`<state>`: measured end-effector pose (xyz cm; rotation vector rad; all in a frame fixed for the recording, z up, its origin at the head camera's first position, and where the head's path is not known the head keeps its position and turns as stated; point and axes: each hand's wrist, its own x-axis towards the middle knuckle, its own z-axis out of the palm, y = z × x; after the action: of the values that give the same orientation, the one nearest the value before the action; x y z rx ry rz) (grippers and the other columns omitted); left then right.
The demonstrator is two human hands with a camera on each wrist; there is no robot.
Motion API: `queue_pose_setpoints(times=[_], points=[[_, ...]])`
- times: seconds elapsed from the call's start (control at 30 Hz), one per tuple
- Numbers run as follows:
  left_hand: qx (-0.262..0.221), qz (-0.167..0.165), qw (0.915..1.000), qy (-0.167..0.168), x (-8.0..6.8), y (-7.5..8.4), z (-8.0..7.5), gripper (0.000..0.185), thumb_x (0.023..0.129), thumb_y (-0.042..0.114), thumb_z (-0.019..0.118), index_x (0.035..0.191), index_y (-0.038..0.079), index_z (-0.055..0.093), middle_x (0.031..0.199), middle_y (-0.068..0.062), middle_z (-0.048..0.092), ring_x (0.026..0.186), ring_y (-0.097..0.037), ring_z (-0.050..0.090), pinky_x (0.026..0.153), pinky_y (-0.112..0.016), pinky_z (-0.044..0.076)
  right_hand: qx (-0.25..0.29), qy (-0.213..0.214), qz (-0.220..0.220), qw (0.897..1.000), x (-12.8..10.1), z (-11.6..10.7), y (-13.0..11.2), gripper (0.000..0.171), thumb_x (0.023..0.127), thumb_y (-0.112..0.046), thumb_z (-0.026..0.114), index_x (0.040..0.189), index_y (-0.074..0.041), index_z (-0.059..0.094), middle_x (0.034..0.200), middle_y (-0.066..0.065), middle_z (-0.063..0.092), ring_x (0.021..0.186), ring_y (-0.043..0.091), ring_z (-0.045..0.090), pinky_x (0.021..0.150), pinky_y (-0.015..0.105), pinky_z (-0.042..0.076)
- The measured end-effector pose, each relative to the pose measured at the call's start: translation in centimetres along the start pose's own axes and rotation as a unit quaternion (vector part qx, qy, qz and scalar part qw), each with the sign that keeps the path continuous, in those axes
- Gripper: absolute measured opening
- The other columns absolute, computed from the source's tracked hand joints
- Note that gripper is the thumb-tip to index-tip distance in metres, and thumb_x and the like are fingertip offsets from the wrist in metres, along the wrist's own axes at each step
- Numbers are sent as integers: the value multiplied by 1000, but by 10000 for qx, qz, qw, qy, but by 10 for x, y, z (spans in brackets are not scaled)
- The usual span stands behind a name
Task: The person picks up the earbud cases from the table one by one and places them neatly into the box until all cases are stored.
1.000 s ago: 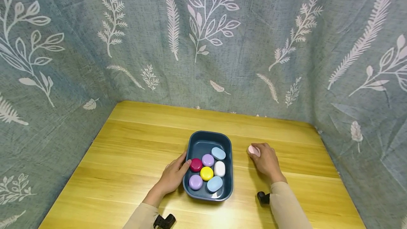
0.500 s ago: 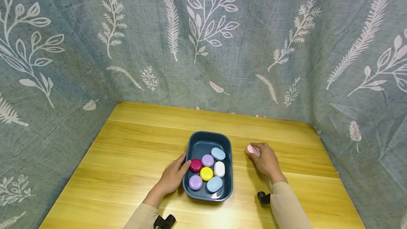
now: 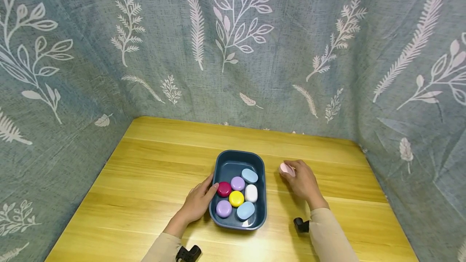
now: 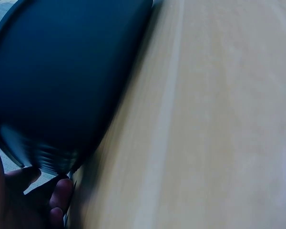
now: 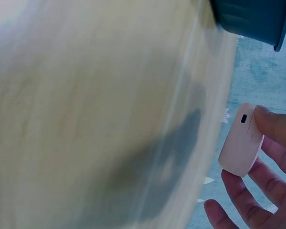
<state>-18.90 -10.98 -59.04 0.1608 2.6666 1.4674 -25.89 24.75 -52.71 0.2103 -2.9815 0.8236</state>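
My right hand (image 3: 303, 182) pinches a small pale pink oval case (image 3: 287, 169) to the right of the tray. In the right wrist view this case (image 5: 240, 143) shows a small dark slot on its edge and is held clear of the tabletop, between thumb and fingertips. The dark blue tray (image 3: 236, 223) stands mid-table with my left hand (image 3: 198, 202) gripping its left side, thumb over the rim and fingers along the outer wall. Inside lie several smooth rounded pieces: a crimson one (image 3: 224, 189), a yellow one (image 3: 236, 199), a white one (image 3: 251, 193), lilac ones and light blue ones.
A wooden table (image 3: 153, 165) lies beneath everything. Grey-green curtain cloth (image 3: 204, 92) with white leaf prints encloses its back and sides. A black wrist camera (image 3: 301, 225) sits on the right forearm, another (image 3: 188, 253) on the left.
My right hand has shifted slightly left and away from me with the pink case, toward the tray. The left hand and the tray hold still.
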Motion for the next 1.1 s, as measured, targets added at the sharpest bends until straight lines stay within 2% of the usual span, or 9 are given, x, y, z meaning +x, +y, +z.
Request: queue_pose_setpoints(times=[0.37, 0.83, 1.1], points=[[16, 14, 10000, 27, 0, 0, 0, 66, 108, 57, 39, 163, 19, 37, 161, -8, 48, 150, -34, 42, 121, -63, 27, 46, 239, -266, 9993, 0, -6, -19, 47, 96, -22, 75, 138, -3, 65, 129, 22, 65, 113, 40, 63, 94, 55, 52], [-15, 34, 10000, 5, 0, 0, 0, 66, 108, 57, 39, 163, 20, 36, 161, -7, 48, 150, -33, 43, 121, -62, 26, 101, 306, -517, 9981, 2, -11, -39, 47, 96, -23, 75, 138, -4, 66, 128, 20, 66, 114, 40, 63, 93, 55, 51], [-57, -24, 10000, -38, -1, 0, 0, 67, 108, 59, 37, 163, 20, 36, 162, -7, 46, 152, -34, 39, 121, -63, 25, 85, 257, -592, 9979, 4, -13, -53, 47, 96, -25, 75, 138, -6, 67, 128, 17, 66, 113, 37, 63, 90, 52, 51]])
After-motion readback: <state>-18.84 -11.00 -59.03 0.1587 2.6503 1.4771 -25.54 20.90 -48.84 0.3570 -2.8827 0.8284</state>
